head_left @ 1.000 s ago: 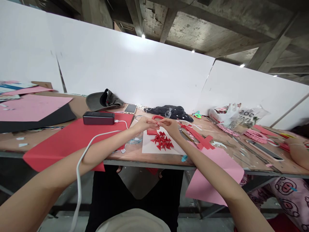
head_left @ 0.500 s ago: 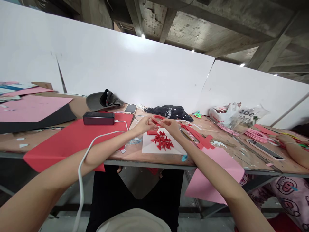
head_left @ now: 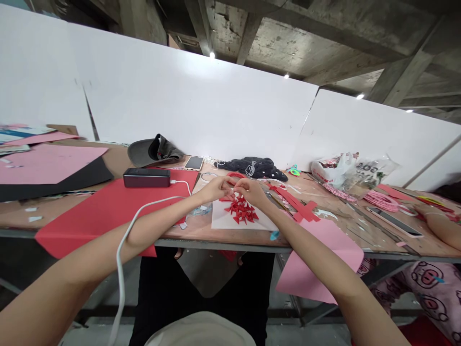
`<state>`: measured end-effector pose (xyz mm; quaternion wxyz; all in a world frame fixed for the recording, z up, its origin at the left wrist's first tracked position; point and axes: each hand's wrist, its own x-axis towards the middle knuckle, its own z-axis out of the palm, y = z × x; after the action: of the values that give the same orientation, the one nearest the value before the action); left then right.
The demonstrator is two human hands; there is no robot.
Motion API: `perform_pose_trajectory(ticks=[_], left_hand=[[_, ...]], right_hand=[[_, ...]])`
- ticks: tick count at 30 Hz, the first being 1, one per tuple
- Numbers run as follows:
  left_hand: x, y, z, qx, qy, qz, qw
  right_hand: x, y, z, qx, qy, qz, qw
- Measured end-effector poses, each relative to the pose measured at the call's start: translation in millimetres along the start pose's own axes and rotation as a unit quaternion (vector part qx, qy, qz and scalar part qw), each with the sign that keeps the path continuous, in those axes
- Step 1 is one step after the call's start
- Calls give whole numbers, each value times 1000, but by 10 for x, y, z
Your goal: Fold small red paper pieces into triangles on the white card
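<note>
My left hand [head_left: 220,188] and my right hand [head_left: 249,190] meet over the white sheet [head_left: 220,220], fingertips pinched close together. Whatever sits between them is too small and too covered to make out. Just past the fingers shows a red ring [head_left: 236,175]; whether they touch it I cannot tell. Below the hands, a heap of small pointed red folded paper pieces [head_left: 242,211] lies on the sheet. Some red paper is partly hidden beside my left fingers.
A power bank [head_left: 147,178] with a white cable rests on red paper [head_left: 93,211] at left. Red strips [head_left: 295,201] and pink paper [head_left: 324,257] lie at right. Further back are a cap [head_left: 154,150], a phone [head_left: 194,163] and black cloth [head_left: 254,167]. Another person's arm [head_left: 441,226] reaches in at far right.
My two hands have drawn slightly closer together, with my right hand a little further left and its fingers more curled. The other person's hand at far right has shifted slightly.
</note>
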<state>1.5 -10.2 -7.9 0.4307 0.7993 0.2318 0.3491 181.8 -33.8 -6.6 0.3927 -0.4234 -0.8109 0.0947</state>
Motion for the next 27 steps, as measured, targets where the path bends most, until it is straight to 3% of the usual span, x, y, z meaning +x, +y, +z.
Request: perform_pose_trajectory(ticks=[4,8,14,20,27], left_hand=[[13,-100,-83,141,46,42,988],[-7,-288,-136,238,10,52,970],[42,-431,-168,245,4,35,969],[38,-287,-167,226,-16,44,973],[29,-207,-139,225,0,58,973]], right_hand=[[13,51,-65,18,21,-10,1000],[16,101,-97,-6,59,4,998],[14,152,-60,-13,64,19,998],[15,147,-38,-25,42,26,998],[6,126,-47,-51,32,17,998]])
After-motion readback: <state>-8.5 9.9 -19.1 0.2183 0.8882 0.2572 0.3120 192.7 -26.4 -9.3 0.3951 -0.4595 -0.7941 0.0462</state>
